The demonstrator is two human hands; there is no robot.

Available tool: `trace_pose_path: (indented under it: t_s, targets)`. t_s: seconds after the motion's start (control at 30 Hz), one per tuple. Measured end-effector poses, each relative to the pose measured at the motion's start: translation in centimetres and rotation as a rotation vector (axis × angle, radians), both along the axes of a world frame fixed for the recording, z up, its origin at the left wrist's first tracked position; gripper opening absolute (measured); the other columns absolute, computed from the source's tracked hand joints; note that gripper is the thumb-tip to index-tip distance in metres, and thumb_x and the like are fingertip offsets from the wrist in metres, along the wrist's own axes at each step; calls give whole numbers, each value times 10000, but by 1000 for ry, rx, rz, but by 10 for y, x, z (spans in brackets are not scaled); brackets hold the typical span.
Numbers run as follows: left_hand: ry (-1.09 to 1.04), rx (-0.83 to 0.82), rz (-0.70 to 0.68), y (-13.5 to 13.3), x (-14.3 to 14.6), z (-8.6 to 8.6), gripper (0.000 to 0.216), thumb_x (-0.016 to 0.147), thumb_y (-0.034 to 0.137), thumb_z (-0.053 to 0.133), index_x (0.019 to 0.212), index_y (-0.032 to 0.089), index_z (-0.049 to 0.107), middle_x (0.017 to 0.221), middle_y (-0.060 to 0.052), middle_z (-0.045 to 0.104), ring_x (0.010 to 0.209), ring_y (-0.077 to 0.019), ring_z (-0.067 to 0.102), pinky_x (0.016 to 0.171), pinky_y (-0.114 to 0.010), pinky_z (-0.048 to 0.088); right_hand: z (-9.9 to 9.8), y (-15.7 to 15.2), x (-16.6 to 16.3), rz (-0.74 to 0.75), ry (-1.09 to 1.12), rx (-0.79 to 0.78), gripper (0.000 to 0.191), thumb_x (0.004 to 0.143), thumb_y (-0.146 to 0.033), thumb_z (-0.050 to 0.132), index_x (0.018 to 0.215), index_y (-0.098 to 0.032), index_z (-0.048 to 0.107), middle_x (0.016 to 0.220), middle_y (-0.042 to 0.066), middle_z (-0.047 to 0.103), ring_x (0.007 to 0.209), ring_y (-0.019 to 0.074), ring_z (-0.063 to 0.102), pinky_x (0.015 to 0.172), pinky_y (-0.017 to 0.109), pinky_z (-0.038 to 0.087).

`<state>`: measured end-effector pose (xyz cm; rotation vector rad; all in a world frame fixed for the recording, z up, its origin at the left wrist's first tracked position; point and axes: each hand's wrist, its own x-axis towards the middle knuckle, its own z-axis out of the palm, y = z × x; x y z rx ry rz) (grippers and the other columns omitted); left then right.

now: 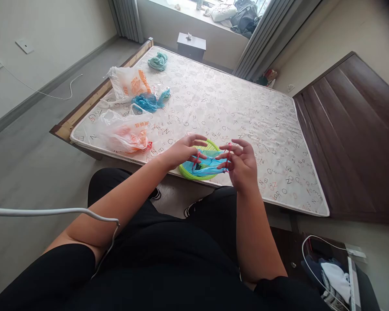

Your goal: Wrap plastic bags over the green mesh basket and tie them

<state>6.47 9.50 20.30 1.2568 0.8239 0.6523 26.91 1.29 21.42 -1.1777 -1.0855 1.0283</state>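
My left hand [184, 151] is over the near edge of the mattress, fingers curved, with a thin pink string [198, 154] looped at its fingertips. Facing it, my right hand [241, 162] has bent fingers with pink string running across them. Whether the string belongs to the blue plastic bag below I cannot tell. A round bright green basket [189, 175] sits beneath both hands at the mattress edge. Crumpled blue plastic [209, 171] lies in it, with a small dark thing partly visible inside. My hands cover part of the basket.
On the letter-printed mattress [210, 103] lie a white-and-orange plastic bag [126, 84], a blue plastic bag [149, 102], another clear bag [123, 131] and a teal cloth coil [158, 61]. A white cable [52, 212] crosses near my left arm. The dark headboard [353, 142] stands at right.
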Motion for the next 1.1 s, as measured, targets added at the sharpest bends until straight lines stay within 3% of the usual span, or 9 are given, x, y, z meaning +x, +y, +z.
trace_pose_path:
  t_s: [0.13,0.27,0.4,0.5,0.6,0.7,0.87,1.0,1.1]
  targets:
    - [-168,-52,-38,-7,6,-5,445,897,145,653,1329,233,595,1421,-136,587,969,-210,738,823,-392,640,2,-3,-13,122,-126,27,374,923,-324,619,1283,-336,520,1198,17,648,872,136,695,610,236,608]
    - [-205,-34,21,-10,8,-15,450,848,153,736,1281,214,633,1421,-133,589,1029,-232,722,855,-401,637,-3,-4,-17,105,-197,31,283,913,-377,672,1171,-291,592,1181,20,647,894,143,682,628,246,615]
    - [-241,-44,25,-13,12,-18,498,817,262,823,1279,218,644,1429,-148,585,1072,-242,706,885,-406,627,-12,-4,-20,97,-254,11,356,881,-407,729,1196,-294,605,1182,22,657,888,154,676,661,285,615]
    - [-267,-66,-3,-14,15,-19,519,836,358,823,1302,217,641,1413,-162,597,1132,-261,688,906,-387,613,-19,-3,-22,47,-442,53,384,888,-390,726,1248,-320,612,1149,30,677,988,211,670,829,407,614]
    - [-240,-53,-18,-15,18,-22,510,857,383,803,1311,219,636,1367,-154,628,1162,-265,678,905,-355,604,-22,-2,-25,1,-698,147,349,888,-329,717,1230,-330,646,1131,47,693,1130,285,621,1038,558,506]
    - [-207,-62,-18,-16,19,-27,509,839,338,811,1302,219,634,1344,-147,637,1127,-265,699,902,-371,606,-21,-4,-29,18,-797,200,468,869,-277,719,1317,-351,606,1235,57,676,1239,323,574,1119,609,419]
    - [-251,-164,-30,-20,19,-32,575,803,258,813,1339,260,602,1419,-144,592,1148,-281,699,880,-372,611,-19,-9,-30,116,-686,250,655,836,-288,774,1425,-378,503,1412,52,593,1341,297,539,1158,561,416]
    - [-243,-150,-18,-19,18,-35,675,793,227,803,1419,259,554,1384,-144,621,1185,-281,680,946,-396,587,-23,-10,-29,194,-462,187,562,900,-419,736,1411,-341,517,1372,64,623,1308,269,579,1107,497,488]
    - [-192,-70,-21,-17,16,-39,702,777,233,812,1432,254,562,1400,-136,618,1249,-286,640,1034,-416,539,-25,-9,-29,195,-348,138,397,955,-509,655,1304,-323,617,1289,53,672,1206,252,642,1045,454,532]
